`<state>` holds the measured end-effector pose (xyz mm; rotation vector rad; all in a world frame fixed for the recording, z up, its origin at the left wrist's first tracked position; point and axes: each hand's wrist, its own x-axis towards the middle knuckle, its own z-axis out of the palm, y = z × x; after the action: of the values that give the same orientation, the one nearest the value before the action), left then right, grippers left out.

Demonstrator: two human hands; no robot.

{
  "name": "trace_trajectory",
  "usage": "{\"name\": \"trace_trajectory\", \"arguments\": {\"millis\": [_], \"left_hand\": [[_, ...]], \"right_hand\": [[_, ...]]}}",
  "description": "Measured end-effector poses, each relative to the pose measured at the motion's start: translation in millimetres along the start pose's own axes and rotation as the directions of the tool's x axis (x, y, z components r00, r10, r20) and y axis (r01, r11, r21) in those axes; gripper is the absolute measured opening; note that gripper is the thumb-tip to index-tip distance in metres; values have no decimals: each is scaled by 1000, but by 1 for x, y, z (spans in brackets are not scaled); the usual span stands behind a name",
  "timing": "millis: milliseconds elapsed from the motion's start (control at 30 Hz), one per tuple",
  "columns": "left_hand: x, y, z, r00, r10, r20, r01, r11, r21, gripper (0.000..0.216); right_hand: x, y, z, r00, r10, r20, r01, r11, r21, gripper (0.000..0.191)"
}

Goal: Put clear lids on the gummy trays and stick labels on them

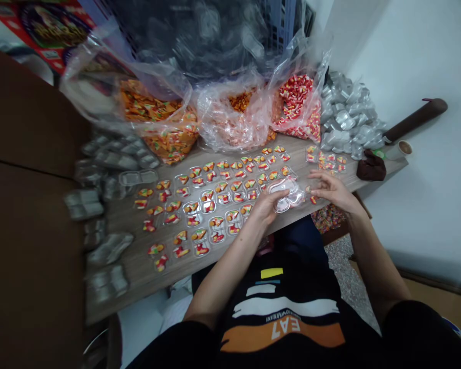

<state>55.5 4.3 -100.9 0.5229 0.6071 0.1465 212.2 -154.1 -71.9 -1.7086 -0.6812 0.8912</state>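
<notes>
My left hand (268, 204) is closed on a clear plastic blister tray (286, 195), held just above the front edge of the wooden table (138, 266). My right hand (328, 188) hovers beside the tray's right end with fingers spread, touching or nearly touching it. Several clear trays filled with orange, red and green candies (211, 197) lie in rows across the table to the left of my hands.
Open plastic bags of orange candy (159, 120), pale candy (234, 125) and red-and-white candy (297, 102) stand at the table's back. Stacks of empty clear trays lie left (111, 164) and back right (348, 115). A brown lump (371, 166) and a small cup (404, 148) sit at the right end.
</notes>
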Motion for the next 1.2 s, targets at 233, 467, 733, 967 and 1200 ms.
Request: {"name": "trace_trajectory", "arguments": {"millis": [233,467,733,967,1200], "left_hand": [[2,12,1,999,42,-16,-42,999,20,59],[4,22,-8,997,49,-64,-54,996,-78,62],[-4,17,2,980,-52,193,35,995,92,77],[-3,17,1,972,-35,233,10,994,110,72],[-7,16,-1,982,-25,187,10,997,81,52]], "right_hand": [[7,-19,-7,990,36,140,-3,973,-231,42],[4,-7,-12,973,97,-208,-63,985,162,43],[9,1,29,973,221,-69,-153,838,523,36],[5,-2,39,982,188,-14,-158,859,487,33],[3,-1,43,976,210,-59,-150,842,518,32]]}}
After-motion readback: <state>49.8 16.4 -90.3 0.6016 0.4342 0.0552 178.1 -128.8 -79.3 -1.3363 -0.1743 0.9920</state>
